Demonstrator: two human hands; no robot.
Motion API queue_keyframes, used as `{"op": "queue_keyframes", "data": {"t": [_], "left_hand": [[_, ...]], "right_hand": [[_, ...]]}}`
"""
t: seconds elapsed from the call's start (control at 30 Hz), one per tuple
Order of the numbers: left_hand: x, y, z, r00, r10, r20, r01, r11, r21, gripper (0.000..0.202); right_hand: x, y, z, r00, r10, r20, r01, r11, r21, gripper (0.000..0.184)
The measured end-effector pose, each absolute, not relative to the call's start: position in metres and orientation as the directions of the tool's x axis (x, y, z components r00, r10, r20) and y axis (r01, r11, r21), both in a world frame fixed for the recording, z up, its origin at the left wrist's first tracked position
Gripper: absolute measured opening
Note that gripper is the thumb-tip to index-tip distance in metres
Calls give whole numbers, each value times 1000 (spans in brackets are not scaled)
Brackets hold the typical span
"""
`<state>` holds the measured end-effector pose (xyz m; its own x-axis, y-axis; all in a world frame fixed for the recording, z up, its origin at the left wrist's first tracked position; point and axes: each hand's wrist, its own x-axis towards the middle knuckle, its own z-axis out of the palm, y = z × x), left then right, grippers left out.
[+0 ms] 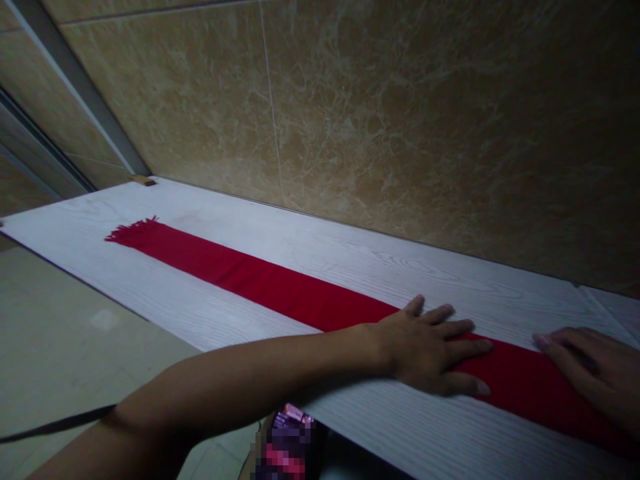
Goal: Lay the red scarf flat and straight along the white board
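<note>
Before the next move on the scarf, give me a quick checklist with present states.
1. Left hand laid on the red scarf, fingers spread: ok.
2. Right hand gripping the scarf: cannot tell; it is at the cloth but cut off by the frame.
3. Visible stretch flat on the white table: ok, only slight creases.
4. Fringed end resting on the table: ok.
5. Opposite end in view: not ok, out of sight at right.

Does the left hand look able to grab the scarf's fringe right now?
Probably not without moving: the left hand lies on the red scarf, pointing away from the fringe, though nothing visible blocks the way along it.
</note>
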<state>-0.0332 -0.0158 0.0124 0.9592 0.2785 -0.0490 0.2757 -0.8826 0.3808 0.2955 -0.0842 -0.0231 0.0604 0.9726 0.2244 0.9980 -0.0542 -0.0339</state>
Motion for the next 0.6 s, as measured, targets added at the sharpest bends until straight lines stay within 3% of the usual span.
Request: {"op": "queue_keyframes", "data": {"t": [0.1, 0.3, 0.43, 0.6], "left_hand": [[-33, -16, 12, 961, 274, -41, 269, -884, 384, 74], [-32, -16, 11, 960, 277, -51, 276, -889, 366, 74], [-32, -16, 12, 959, 281, -46, 279, -896, 345, 74], [-33, -16, 11, 959, 281, -35, 276, -901, 336, 81]], "right_hand": [[276, -90, -26, -110, 943, 315, 993, 121, -17, 54], [271, -110, -62, -488, 804, 340, 873, 449, 192, 49], [299, -117, -78, -573, 731, 370, 819, 501, 280, 46], [315, -119, -80, -589, 713, 379, 808, 520, 277, 45]]}}
